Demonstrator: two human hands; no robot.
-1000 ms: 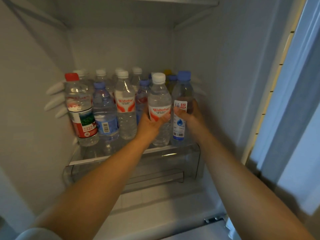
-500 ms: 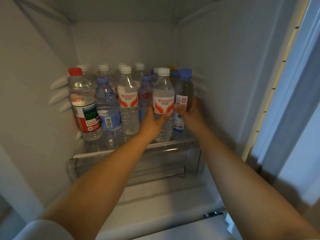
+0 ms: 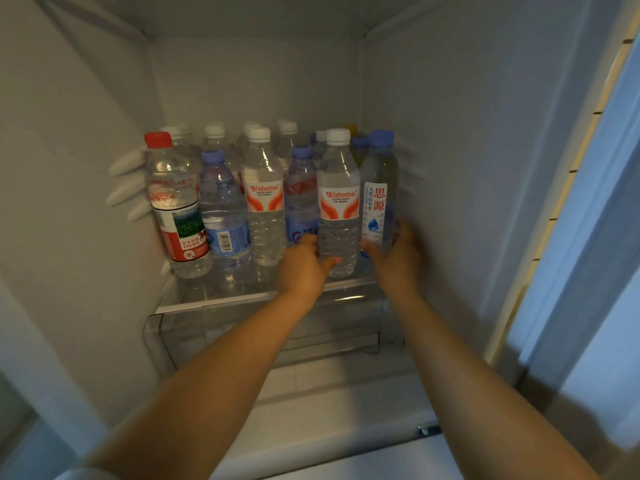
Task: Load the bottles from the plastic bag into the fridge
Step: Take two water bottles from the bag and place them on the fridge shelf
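— So, where are the hands?
— Both reach into the fridge [image 3: 450,133]. The left hand [image 3: 304,268] curls round the base of the white-capped Wahaha bottle [image 3: 338,206], thumb across its near side. The right hand [image 3: 398,254] holds the low part of the blue-capped bottle [image 3: 378,192] at the far right, fingers wrapped behind it, thumb on the label.
— Are those two bottles standing?
— Both upright on the glass shelf [image 3: 214,299], side by side and touching or very nearly so, at the right end of the near row.
— And the rest of that row?
— From the left: a red-capped bottle [image 3: 176,202] beside the left wall, a blue-capped bottle with a barcode [image 3: 223,216], a second Wahaha bottle [image 3: 265,199], then a blue-capped bottle with a red and blue label [image 3: 301,199] set slightly further back.
— Anything behind?
— More bottles, mostly white caps, and one yellow cap [image 3: 351,128] at the far right; I can't count them surely.
— Below the shelf?
— A clear drawer [image 3: 162,337].
— The plastic bag?
— Not in view.
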